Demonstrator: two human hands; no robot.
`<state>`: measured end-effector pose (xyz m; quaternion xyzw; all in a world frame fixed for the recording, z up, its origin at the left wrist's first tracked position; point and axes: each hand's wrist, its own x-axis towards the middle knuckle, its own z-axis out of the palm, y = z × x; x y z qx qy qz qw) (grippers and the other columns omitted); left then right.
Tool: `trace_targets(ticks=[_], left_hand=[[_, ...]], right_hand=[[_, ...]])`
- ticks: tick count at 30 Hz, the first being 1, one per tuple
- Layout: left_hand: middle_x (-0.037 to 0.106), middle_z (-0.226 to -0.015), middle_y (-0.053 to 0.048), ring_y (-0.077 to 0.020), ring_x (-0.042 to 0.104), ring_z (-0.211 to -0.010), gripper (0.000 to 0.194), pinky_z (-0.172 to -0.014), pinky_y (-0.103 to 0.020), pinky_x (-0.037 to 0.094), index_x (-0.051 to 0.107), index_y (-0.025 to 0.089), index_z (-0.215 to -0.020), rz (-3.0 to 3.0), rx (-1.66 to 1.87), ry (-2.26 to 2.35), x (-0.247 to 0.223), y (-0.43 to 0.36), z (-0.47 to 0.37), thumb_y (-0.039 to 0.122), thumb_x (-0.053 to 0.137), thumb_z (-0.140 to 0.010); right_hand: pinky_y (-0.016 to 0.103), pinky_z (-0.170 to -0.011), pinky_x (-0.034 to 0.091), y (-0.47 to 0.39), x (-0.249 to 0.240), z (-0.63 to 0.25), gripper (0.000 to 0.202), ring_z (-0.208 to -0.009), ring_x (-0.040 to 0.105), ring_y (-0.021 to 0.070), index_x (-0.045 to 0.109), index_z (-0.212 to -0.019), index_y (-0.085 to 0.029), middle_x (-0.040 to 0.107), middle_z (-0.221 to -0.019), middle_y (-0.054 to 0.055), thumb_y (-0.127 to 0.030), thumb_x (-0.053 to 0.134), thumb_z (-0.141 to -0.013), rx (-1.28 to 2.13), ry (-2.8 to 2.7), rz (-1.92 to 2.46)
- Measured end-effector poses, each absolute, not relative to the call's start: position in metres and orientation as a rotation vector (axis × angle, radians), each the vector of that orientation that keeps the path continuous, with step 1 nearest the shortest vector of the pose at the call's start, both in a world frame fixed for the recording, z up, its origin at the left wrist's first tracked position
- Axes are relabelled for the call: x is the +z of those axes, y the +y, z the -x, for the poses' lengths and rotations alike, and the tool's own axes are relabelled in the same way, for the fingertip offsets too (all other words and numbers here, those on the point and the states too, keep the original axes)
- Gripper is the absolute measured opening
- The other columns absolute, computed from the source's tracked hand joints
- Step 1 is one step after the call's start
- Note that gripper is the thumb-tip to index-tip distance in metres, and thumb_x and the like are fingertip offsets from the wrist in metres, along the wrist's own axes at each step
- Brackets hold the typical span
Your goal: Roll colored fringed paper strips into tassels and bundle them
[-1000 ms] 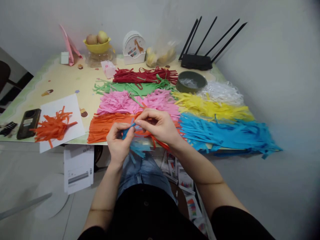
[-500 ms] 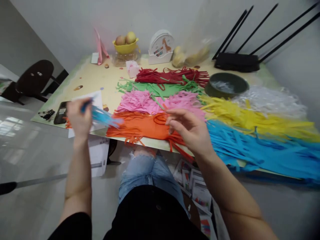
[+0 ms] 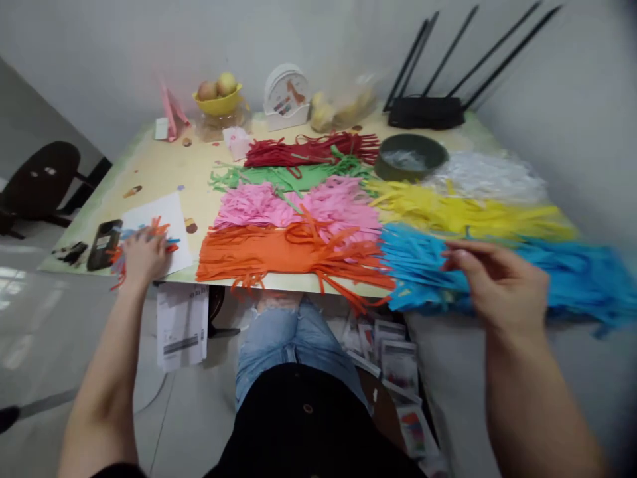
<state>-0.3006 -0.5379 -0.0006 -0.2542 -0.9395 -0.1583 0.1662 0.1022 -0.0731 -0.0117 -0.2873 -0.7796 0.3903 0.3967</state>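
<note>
My left hand point(image 3: 142, 255) lies palm down on a white sheet point(image 3: 166, 212) at the table's front left. It is closed over a small bundle of blue paper strips point(image 3: 125, 234), which pokes out on both sides among loose orange strips. My right hand point(image 3: 497, 285) hovers over the front edge of the blue strip pile point(image 3: 572, 279), with its fingers apart and holding nothing. Between the hands lies the orange strip pile point(image 3: 279, 252).
Pink point(image 3: 298, 206), green point(image 3: 283, 178), red point(image 3: 308, 149), yellow point(image 3: 462, 216) and white point(image 3: 488, 176) strip piles cover the table point(image 3: 154, 159). A dark bowl point(image 3: 411, 156), router point(image 3: 428, 113), clock point(image 3: 283, 96) and fruit bowl point(image 3: 219, 99) stand behind. A phone point(image 3: 102, 236) lies front left.
My left hand carried the blue bundle from in front of me out to the white sheet on the left. My right hand let go and swung right to the blue pile.
</note>
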Motion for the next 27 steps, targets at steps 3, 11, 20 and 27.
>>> trace_targets(ticks=[3, 11, 20, 27], left_hand=[[0.066, -0.14, -0.001, -0.0355, 0.055, -0.132, 0.022, -0.113, -0.067, 0.035, 0.072, 0.029, -0.105, 0.857, -0.406, -2.454, 0.031, -0.491, 0.285, 0.034, 0.059, -0.089], [0.076, -0.109, -0.006, -0.0257, 0.07, -0.1, 0.022, -0.092, -0.043, 0.056, 0.075, 0.03, -0.104, 2.214, -1.073, -1.751, 0.052, -0.22, 0.112, 0.026, 0.062, -0.088], [0.07, -0.117, -0.016, -0.0281, 0.066, -0.115, 0.024, -0.101, -0.036, 0.049, 0.073, 0.012, -0.111, 2.68, -0.368, -2.121, -0.013, -0.028, -0.048, 0.018, 0.066, -0.089], [0.065, -0.123, -0.02, -0.0297, 0.064, -0.116, 0.037, -0.1, -0.036, 0.049, 0.067, 0.009, -0.122, 2.49, -0.24, -2.283, -0.031, -0.01, -0.05, 0.031, 0.067, -0.091]], right_hand=[[0.049, -0.067, 0.051, -0.013, -0.028, -0.154, 0.034, -0.07, 0.068, 0.0282, 0.073, -0.082, -0.026, 0.074, -0.084, 0.016, -0.054, 0.058, -0.091, 0.581, -2.264, 0.777], [0.042, -0.101, 0.052, 0.06, -0.06, -0.215, 0.03, -0.11, 0.068, 0.0279, 0.074, -0.104, -0.013, 0.074, -0.117, 0.017, -0.008, 0.06, -0.078, 0.445, -2.688, 0.919], [0.043, -0.102, 0.047, 0.086, -0.06, -0.232, 0.043, -0.115, 0.062, 0.0311, 0.07, -0.12, -0.01, 0.067, -0.123, 0.02, -0.007, 0.058, -0.078, 0.367, -2.844, 0.854], [0.036, -0.093, 0.048, 0.108, -0.054, -0.245, 0.023, -0.105, 0.064, 0.0266, 0.074, -0.101, -0.012, 0.071, -0.113, 0.017, -0.012, 0.056, -0.086, 0.411, -2.82, 0.872]])
